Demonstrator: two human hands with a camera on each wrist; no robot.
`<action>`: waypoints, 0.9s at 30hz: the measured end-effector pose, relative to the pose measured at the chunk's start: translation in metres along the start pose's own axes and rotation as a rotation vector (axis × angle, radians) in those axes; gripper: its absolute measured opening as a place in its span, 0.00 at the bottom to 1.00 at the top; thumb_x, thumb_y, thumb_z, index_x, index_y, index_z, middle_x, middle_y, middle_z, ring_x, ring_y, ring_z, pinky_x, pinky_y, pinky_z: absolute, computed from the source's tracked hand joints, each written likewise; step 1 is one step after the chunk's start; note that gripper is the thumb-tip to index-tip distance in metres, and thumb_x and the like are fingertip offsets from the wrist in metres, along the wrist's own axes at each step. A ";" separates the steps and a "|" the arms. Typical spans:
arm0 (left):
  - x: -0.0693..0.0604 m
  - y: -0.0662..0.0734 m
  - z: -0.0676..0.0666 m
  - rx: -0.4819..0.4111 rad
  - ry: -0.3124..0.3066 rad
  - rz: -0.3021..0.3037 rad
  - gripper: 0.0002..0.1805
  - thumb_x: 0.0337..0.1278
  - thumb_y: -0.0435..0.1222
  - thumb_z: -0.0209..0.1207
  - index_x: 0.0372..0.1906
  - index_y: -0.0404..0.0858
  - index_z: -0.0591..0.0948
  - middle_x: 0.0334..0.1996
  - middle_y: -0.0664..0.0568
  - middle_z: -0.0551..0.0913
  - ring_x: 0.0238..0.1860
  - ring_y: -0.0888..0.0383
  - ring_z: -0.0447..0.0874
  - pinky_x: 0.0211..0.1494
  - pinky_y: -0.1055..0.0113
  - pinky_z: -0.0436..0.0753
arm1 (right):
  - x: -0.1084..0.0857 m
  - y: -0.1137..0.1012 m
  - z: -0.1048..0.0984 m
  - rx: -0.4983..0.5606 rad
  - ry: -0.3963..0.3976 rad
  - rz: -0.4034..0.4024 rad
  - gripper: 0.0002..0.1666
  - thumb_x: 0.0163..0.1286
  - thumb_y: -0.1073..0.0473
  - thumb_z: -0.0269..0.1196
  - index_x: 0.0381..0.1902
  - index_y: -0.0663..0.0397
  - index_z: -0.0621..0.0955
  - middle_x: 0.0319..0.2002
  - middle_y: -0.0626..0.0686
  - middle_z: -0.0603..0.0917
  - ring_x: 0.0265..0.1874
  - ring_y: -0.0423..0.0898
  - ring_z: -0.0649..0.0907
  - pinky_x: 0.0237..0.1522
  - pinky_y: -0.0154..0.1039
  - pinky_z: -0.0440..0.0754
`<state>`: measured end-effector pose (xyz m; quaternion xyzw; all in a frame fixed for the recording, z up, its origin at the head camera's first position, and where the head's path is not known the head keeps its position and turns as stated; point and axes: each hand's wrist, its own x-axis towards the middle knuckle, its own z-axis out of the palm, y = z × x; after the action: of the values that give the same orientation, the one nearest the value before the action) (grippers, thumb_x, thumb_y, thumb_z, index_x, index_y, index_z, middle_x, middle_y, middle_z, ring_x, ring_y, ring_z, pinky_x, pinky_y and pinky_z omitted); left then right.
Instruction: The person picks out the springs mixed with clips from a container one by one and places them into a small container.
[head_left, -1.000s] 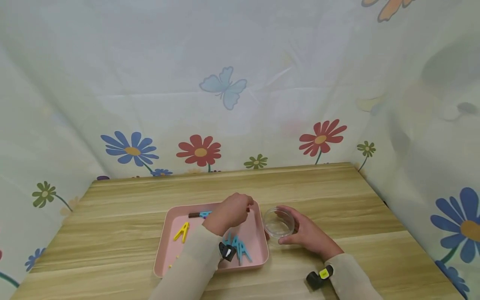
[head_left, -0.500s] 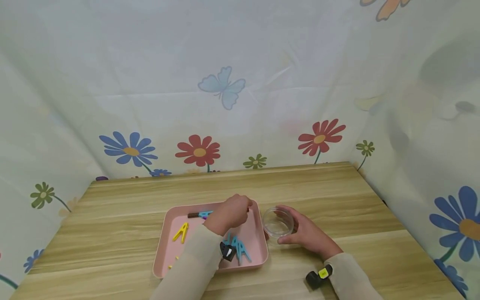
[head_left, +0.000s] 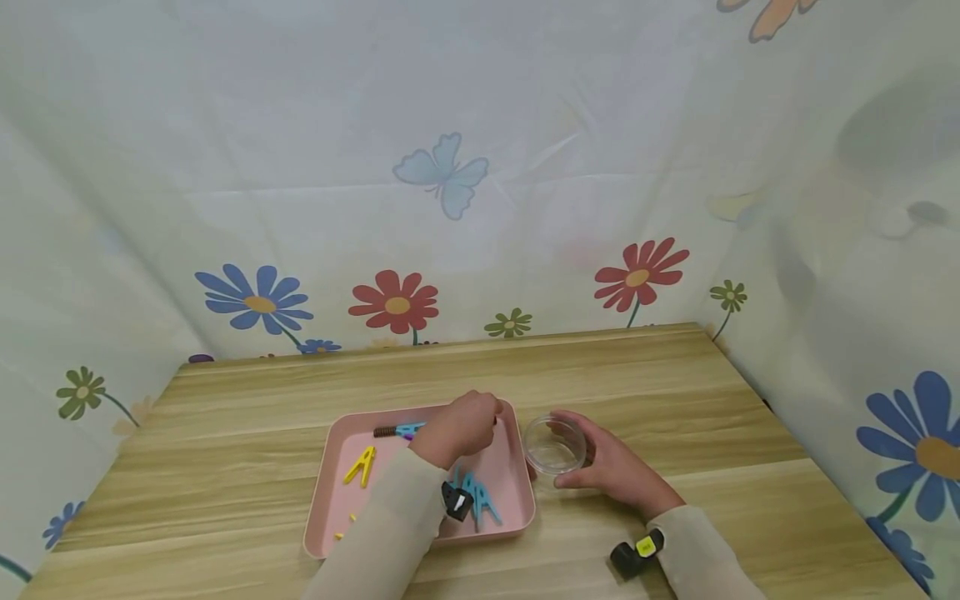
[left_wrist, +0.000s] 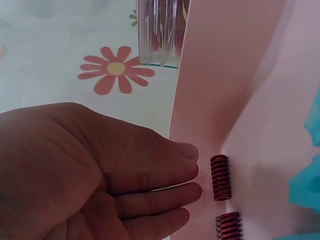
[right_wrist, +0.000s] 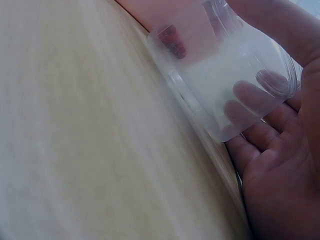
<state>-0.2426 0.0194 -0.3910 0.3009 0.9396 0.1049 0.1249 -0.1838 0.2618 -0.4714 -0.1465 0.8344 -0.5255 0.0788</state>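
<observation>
My left hand [head_left: 459,427] reaches into the right end of the pink tray [head_left: 322,500]. In the left wrist view, the thumb and fingers of this hand [left_wrist: 100,175] point at the tray wall, with no object visible between them. Just past the fingertips lie a red spring [left_wrist: 220,177] and a second red spring [left_wrist: 230,226]. My right hand [head_left: 618,467] grips a clear round cup [head_left: 555,446] beside the tray's right wall. In the right wrist view, its fingers show through the cup [right_wrist: 210,90], as does something red.
The tray also holds a yellow clip [head_left: 362,466], several light-blue clips [head_left: 481,500] and a brown spring [head_left: 386,432] by another blue clip. Small yellow pieces lie near the left sleeve. A floral curtain [head_left: 450,100] stands behind the wooden table [head_left: 637,367].
The head view has shifted slightly. Both hands stay almost where they were, the left over the tray and the right around the cup.
</observation>
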 end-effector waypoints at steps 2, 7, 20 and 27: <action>0.001 0.000 0.000 -0.001 -0.003 -0.008 0.22 0.62 0.26 0.52 0.59 0.42 0.80 0.50 0.47 0.84 0.44 0.57 0.81 0.41 0.68 0.77 | 0.000 0.000 0.000 0.005 -0.002 -0.001 0.52 0.50 0.52 0.77 0.71 0.41 0.64 0.68 0.49 0.71 0.70 0.50 0.68 0.66 0.41 0.69; 0.002 0.002 0.000 -0.035 -0.016 -0.047 0.21 0.62 0.27 0.54 0.59 0.43 0.80 0.52 0.48 0.84 0.44 0.57 0.80 0.49 0.65 0.81 | 0.000 0.000 -0.001 0.009 -0.005 -0.007 0.52 0.50 0.52 0.76 0.71 0.41 0.64 0.69 0.51 0.71 0.70 0.52 0.68 0.66 0.45 0.69; 0.004 0.001 0.002 -0.040 -0.027 -0.071 0.20 0.62 0.27 0.54 0.56 0.44 0.82 0.50 0.48 0.84 0.51 0.55 0.80 0.58 0.61 0.80 | 0.001 0.002 -0.001 0.032 -0.020 -0.019 0.51 0.51 0.53 0.76 0.71 0.40 0.64 0.69 0.51 0.71 0.71 0.52 0.66 0.61 0.26 0.68; 0.007 -0.001 0.005 -0.084 -0.031 -0.094 0.20 0.60 0.27 0.56 0.55 0.45 0.83 0.50 0.49 0.83 0.49 0.55 0.78 0.59 0.60 0.79 | 0.001 0.001 -0.002 0.035 -0.020 -0.012 0.51 0.51 0.54 0.76 0.71 0.40 0.64 0.69 0.51 0.71 0.71 0.52 0.66 0.62 0.28 0.68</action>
<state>-0.2474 0.0237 -0.3967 0.2524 0.9455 0.1336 0.1567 -0.1850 0.2632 -0.4714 -0.1554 0.8234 -0.5388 0.0868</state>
